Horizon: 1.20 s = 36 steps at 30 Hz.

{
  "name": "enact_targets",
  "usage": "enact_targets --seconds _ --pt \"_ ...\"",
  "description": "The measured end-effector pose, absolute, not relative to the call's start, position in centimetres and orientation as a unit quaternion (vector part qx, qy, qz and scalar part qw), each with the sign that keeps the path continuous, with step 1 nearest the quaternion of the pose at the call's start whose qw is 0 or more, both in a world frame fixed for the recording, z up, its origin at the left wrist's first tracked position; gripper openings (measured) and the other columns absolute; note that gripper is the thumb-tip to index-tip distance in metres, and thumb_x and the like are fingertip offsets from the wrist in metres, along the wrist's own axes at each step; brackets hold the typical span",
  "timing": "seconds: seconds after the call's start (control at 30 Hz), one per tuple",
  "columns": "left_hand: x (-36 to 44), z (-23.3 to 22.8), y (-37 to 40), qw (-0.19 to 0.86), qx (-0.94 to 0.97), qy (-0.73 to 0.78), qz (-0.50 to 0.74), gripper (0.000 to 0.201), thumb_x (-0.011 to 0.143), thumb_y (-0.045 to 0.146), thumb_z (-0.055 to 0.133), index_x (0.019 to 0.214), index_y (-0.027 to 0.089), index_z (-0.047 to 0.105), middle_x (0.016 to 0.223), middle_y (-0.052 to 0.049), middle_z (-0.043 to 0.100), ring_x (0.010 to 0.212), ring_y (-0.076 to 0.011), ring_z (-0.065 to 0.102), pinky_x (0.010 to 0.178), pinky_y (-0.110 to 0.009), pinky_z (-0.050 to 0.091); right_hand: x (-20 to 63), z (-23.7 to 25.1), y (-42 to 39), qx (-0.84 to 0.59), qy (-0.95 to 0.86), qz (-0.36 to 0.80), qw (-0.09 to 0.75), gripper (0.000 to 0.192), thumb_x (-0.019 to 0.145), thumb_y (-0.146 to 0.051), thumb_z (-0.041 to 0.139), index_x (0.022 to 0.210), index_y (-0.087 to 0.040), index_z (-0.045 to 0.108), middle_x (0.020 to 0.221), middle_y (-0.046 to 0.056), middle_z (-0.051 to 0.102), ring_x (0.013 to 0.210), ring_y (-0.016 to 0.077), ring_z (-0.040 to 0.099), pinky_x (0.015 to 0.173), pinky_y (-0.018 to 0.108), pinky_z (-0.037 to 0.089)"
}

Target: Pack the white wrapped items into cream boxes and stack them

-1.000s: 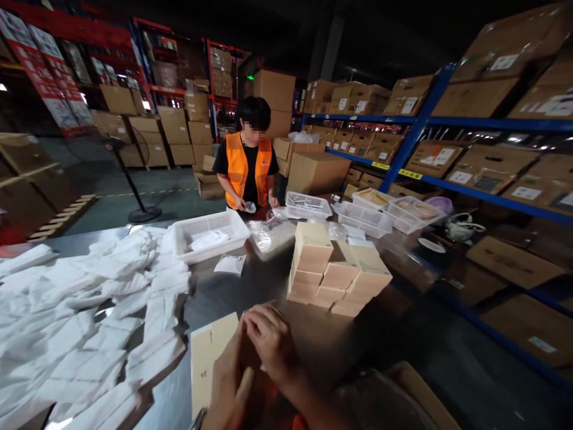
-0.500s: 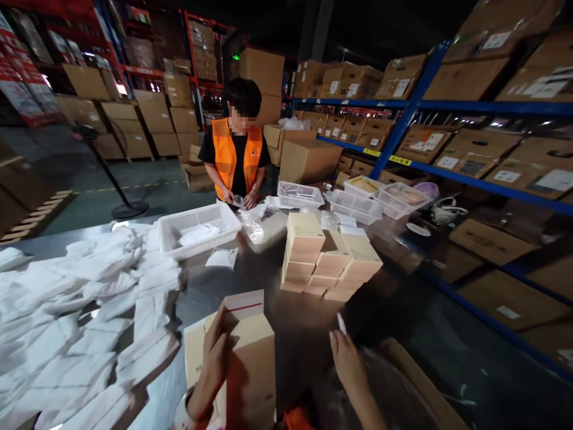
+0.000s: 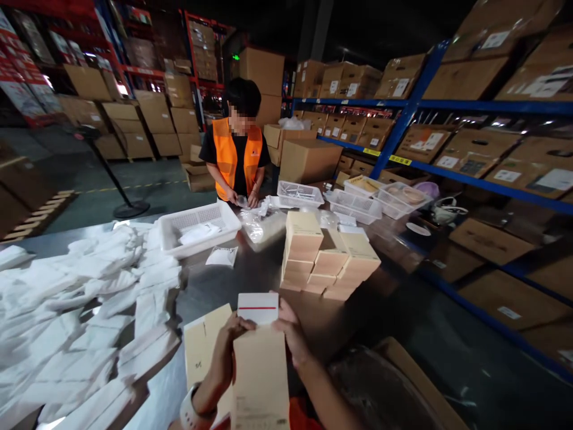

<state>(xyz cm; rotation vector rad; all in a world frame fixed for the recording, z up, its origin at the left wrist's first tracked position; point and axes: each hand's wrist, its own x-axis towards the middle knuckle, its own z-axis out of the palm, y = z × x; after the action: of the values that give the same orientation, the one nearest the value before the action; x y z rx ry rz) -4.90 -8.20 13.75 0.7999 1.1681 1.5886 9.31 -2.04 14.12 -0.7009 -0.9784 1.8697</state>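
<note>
- The left hand (image 3: 226, 352) grips the left edge of a tan carton (image 3: 262, 376), fingers curled round its top corner.
- The right hand (image 3: 292, 335) clasps the carton's right top edge, beside the open white flap (image 3: 258, 307) with a red stripe.
- Flat cartons (image 3: 203, 343) lie just left of the left hand.
- Stacked boxes (image 3: 329, 257) stand beyond the right hand.
- White packets (image 3: 80, 310) lie heaped far left.

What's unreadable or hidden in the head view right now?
- Contents of the cream box: shut off by its own walls; its bottom is cut by the frame edge.
- Left hand fingertips: behind the box.
- Print on the box's flap: too small.
- Item in the co-worker's hands: too small.
</note>
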Motion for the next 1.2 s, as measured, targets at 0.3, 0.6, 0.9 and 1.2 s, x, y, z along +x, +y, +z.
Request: enact_targets --seconds 0.3,0.6,0.9,1.2 --pt "-5.9 10.7 -9.4 0.316 0.385 0.449 0.742 0.039 0.070 0.047 0.081 0.097 0.028 0.061 0.091 -0.001 0.061 0.085 -0.0210 0.060 0.075 -0.032 0.052 10.1 13.3 -3.5 -0.231 -0.628 0.537 0.514 0.050 0.077 -0.069 0.063 0.095 -0.023 0.070 0.100 0.010 0.071 0.109 0.0307 0.064 0.096 0.042 0.051" --pt "-6.9 14.7 -10.4 0.302 0.558 0.475 0.610 0.023 0.075 0.047 0.074 0.082 0.026 0.081 0.082 -0.006 0.055 0.083 -0.0257 0.053 0.075 -0.038 0.048 9.7 15.4 -3.7 -0.136 -0.701 0.405 0.571 0.029 0.091 -0.052 0.051 0.090 -0.028 0.068 0.082 0.003 0.075 0.077 0.0236 0.070 0.089 0.046 0.052" --pt "-6.3 14.3 -10.4 0.336 0.518 0.485 0.619 0.019 0.073 0.046 0.077 0.077 0.028 0.083 0.080 -0.008 0.056 0.083 -0.0276 0.053 0.076 -0.039 0.048 9.8 14.7 -3.9 -0.145 -0.662 0.456 0.577 0.027 0.090 -0.053 0.055 0.089 -0.033 0.073 0.081 0.003 0.077 0.077 0.0257 0.070 0.083 0.046 0.051" --pt "-5.1 12.7 -8.8 0.426 0.331 0.495 0.682 0.056 0.073 0.071 0.067 0.060 0.017 0.073 0.078 -0.006 0.057 0.073 -0.0200 0.052 0.068 -0.032 0.047 9.7 13.0 -2.6 -0.241 -0.637 0.514 0.521 0.035 0.091 -0.052 0.053 0.075 -0.029 0.073 0.075 0.003 0.073 0.077 0.0248 0.066 0.085 0.044 0.049"
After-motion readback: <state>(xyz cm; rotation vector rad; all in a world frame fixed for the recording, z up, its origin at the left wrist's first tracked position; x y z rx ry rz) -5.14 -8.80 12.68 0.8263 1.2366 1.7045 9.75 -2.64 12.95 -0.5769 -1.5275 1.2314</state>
